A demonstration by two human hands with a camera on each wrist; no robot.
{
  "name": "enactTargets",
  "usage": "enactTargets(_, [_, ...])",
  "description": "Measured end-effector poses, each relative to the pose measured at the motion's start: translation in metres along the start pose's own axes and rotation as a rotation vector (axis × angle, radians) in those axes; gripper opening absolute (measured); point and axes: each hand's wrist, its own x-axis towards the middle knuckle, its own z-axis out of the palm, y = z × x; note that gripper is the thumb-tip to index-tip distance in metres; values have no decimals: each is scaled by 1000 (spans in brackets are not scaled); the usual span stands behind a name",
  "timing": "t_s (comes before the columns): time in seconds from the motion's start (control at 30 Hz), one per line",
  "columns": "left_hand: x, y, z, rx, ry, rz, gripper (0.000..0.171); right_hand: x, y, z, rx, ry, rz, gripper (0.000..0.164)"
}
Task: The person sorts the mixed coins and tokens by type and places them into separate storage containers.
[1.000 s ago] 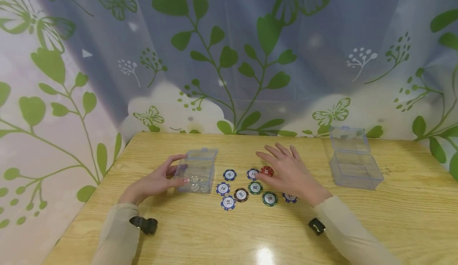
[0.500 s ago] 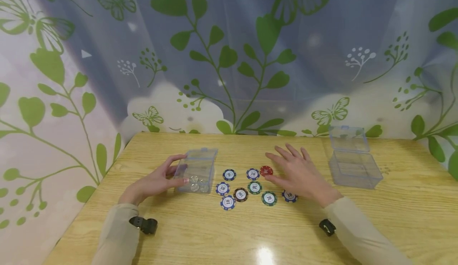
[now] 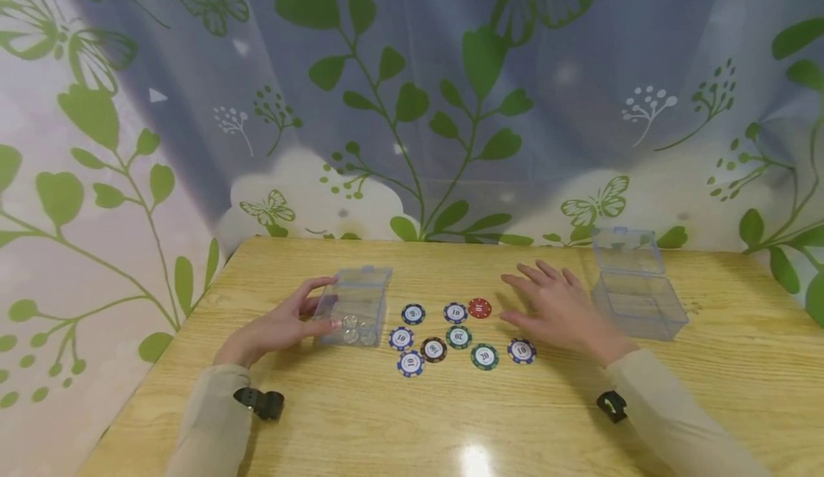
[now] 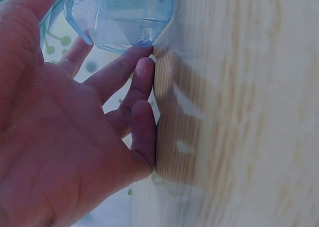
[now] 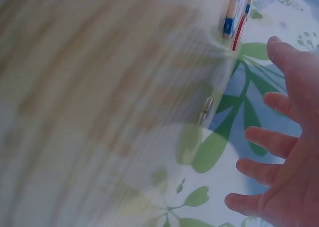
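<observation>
My left hand grips the left side of a clear plastic box, thumb near the front and index finger farther back. Inside the box, several silver coins lie at the front. In the left wrist view, the fingers reach the bluish box at table level. My right hand hovers with spread fingers, holding nothing, right of the poker chips. Closest to it are a red chip and a blue chip. A silver coin shows on the table in the right wrist view, hidden in the head view.
Between the hands, several flat chips lie loosely grouped, including a black chip and a green chip. A second clear box stands at the right, lid up. Behind the wooden table hangs a patterned curtain.
My right hand has drawn rightward off the chips, uncovering the red chip and the rightmost blue chip. The left hand and its box have stayed in place.
</observation>
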Motion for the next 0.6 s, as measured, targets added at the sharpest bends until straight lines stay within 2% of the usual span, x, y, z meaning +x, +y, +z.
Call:
enactTargets(0.17, [-1, 1, 0, -3, 3, -6, 88, 0, 9, 0, 72, -10, 14, 61])
enactTargets(0.43, [-1, 2, 0, -1, 7, -9, 88, 1, 25, 5, 285, -27, 51, 54])
enactTargets(0.6, [-1, 2, 0, 4, 8, -9, 89, -1, 30, 5, 319, -75, 82, 45])
